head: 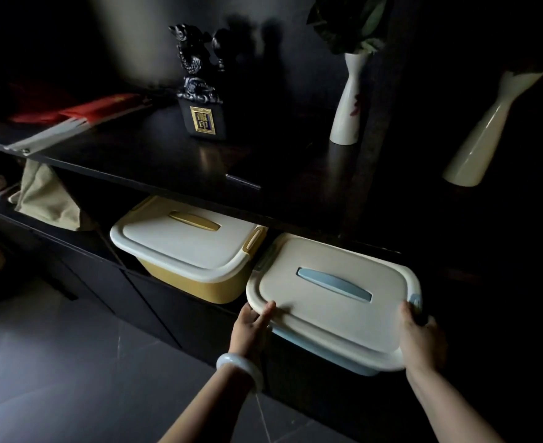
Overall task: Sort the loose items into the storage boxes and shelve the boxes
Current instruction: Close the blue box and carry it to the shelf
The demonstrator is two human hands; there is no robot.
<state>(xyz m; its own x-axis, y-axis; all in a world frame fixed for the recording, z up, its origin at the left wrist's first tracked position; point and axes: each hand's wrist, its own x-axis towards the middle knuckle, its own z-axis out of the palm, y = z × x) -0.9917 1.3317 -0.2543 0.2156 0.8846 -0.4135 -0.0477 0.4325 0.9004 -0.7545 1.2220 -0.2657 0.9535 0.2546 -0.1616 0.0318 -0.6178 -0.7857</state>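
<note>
L hand (251, 324) + R hand (421, 338) fingers grip blue box (334, 302) ends; seemingly half-shelved beside yellow box (187, 247).

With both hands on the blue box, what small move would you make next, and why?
Probably push the blue box straight back: it juts past the shelf edge, while the yellow box sits deeper. The left hand and right hand hold its near corners.

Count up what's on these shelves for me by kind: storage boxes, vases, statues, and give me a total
Storage boxes: 2, the yellow box and the blue box, which the left hand and right hand hold
Vases: 2, the white vase and the cream vase
Statues: 1, the black statue
Total: 5
</note>
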